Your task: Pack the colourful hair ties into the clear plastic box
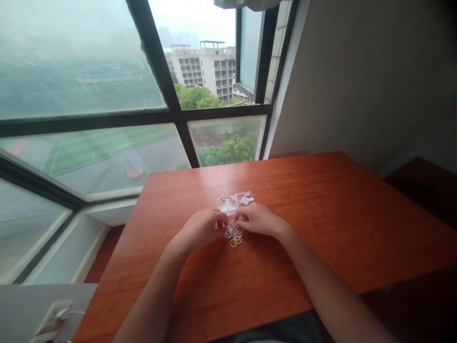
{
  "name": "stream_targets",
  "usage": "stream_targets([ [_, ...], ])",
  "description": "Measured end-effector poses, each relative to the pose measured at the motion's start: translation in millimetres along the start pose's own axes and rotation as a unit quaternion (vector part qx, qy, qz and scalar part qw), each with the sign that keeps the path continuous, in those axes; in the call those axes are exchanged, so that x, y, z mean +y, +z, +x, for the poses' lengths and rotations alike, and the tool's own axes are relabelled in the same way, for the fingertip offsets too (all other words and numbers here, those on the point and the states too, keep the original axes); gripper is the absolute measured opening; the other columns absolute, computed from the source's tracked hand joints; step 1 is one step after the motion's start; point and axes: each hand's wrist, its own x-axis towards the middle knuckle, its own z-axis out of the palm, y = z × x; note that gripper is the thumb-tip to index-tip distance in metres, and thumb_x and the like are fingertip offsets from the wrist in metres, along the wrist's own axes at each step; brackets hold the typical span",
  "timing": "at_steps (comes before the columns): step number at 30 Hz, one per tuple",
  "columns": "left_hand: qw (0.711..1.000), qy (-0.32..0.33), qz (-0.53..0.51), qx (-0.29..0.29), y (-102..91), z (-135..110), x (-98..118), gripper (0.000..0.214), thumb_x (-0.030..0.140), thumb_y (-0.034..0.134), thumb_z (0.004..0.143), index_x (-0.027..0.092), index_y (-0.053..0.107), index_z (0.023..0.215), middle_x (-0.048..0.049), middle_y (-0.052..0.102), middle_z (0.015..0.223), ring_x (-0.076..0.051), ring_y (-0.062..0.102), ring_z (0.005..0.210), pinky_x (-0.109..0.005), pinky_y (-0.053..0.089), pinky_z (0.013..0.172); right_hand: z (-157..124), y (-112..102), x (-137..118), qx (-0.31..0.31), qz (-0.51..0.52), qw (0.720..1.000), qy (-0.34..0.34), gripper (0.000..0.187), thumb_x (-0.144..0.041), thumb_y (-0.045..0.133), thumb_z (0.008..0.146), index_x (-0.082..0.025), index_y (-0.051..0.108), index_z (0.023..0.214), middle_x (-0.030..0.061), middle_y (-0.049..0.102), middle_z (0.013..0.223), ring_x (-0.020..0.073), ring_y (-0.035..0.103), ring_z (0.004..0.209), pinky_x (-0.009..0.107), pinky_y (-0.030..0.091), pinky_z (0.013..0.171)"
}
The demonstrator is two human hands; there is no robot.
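The person sits at an orange-brown wooden table (321,224) set against a large window (107,95), with both forearms extended forward over the tabletop. The left hand (202,228) and the right hand (259,219) meet near the middle of the table, knuckles up, fingers curled inward and fingertips brought close together. Both hands are largely closed in a pinching posture at the point where they meet; something small appears to sit between the fingertips, but it is too small to identify, so what each hand grips cannot be told. Directly below and between the fingertips lies a loose cluster of small rings (233,236), flat on the table, in pale yellow, blue and white tones. The cluster touches or nearly touches both hands and spreads slightly toward the person. Just beyond the hands, on the window side, lies a small clear plastic box (235,200). The box lies flat, with its long axis running left to right across the table, roughly parallel to the window edge of the table. It shows at least 2 compartments: the left part holds small coloured pieces, the right part holds something white. A white wall (357,71) stands to the right of the window.
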Motion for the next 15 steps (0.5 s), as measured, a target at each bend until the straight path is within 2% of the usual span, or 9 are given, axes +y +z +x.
stream_targets([
  [4, 0.999, -0.021, 0.035, -0.010, 5.2, -1.0, 0.5, 0.010, 0.014, 0.062, 0.070, 0.022, 0.066, 0.066, 0.0013, 0.065, 0.062, -0.012, 0.053, 0.051, -0.021, 0.028, 0.049, 1.1, 1.9, 0.9, 0.014, -0.014, 1.000, 0.003, 0.012, -0.023, 0.063, 0.081, -0.023, 0.072, 0.089, -0.0011, 0.067, 0.071, 0.0114, 0.057, 0.064, 0.021, 0.033, 0.060],
  [8, 0.999, -0.017, 0.028, -0.002, 4.8, -0.7, 0.5, 0.011, 0.014, 0.060, 0.072, 0.023, 0.067, 0.073, 0.0011, 0.067, 0.067, -0.012, 0.055, 0.055, -0.021, 0.030, 0.051, 1.7, 5.7, 0.5, 0.015, -0.038, 0.999, 0.006, 0.016, -0.022, 0.062, 0.082, -0.025, 0.072, 0.094, -0.0003, 0.070, 0.075, 0.0133, 0.060, 0.069, 0.022, 0.034, 0.061],
  [15, 1.000, -0.015, 0.005, 0.010, 6.9, 2.3, -3.3, 0.010, 0.017, 0.058, 0.076, 0.021, 0.067, 0.073, -0.0005, 0.067, 0.069, -0.013, 0.056, 0.057, -0.021, 0.034, 0.054, 3.5, 11.4, -1.6, -0.001, -0.078, 0.997, 0.021, 0.012, -0.022, 0.060, 0.082, -0.024, 0.072, 0.086, 0.0020, 0.071, 0.078, 0.0153, 0.062, 0.071, 0.023, 0.033, 0.059],
])
